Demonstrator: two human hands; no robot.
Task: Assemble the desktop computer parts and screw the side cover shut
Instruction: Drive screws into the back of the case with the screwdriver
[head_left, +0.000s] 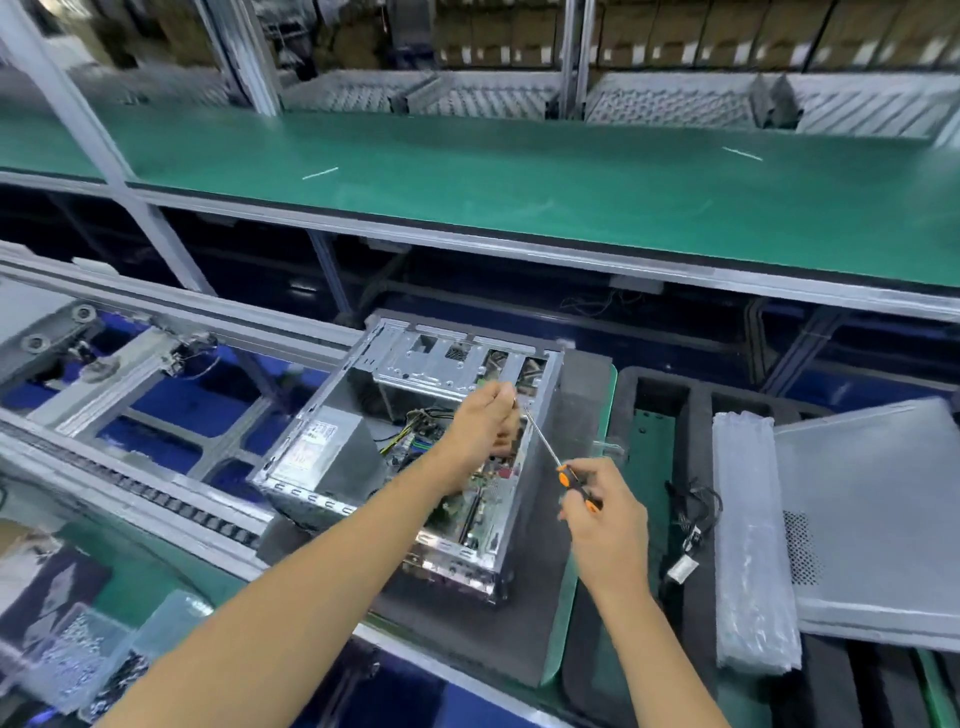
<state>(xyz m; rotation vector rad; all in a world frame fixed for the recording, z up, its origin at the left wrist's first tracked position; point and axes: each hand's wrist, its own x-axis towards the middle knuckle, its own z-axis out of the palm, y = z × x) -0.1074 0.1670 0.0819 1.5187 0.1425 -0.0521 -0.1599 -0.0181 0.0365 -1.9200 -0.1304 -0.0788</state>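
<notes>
Looking down from the head camera, I see the green conveyor belt (519, 171) crossing the top of the view, with the counter (592, 587) below it. On the counter's dark mat (566, 525) lies the open computer case (415, 447), side opening facing up, long axis running from near right to far left. The power supply (332, 452) sits at its left end; the drive cage (447, 358) occupies the far end.

To the right, the side cover (872, 514) rests flat and well apart from the case, overlapping a dark foam tray (649, 395). A clear plastic bag (753, 545) lies along the cover's left edge. A loose black cable (693, 519) lies between the bag and the mat.

My left hand (485, 421) reaches over the open case, fingers curled at the case's upper right rail; I cannot tell what they pinch, if anything. My right hand (602, 514) grips the orange-and-black handle of the screwdriver (558, 457). Its shaft slants up and left, tip meeting the left hand's fingers at the rail.

At bottom left, a clear box of screws (78, 654) sits near the counter edge.
</notes>
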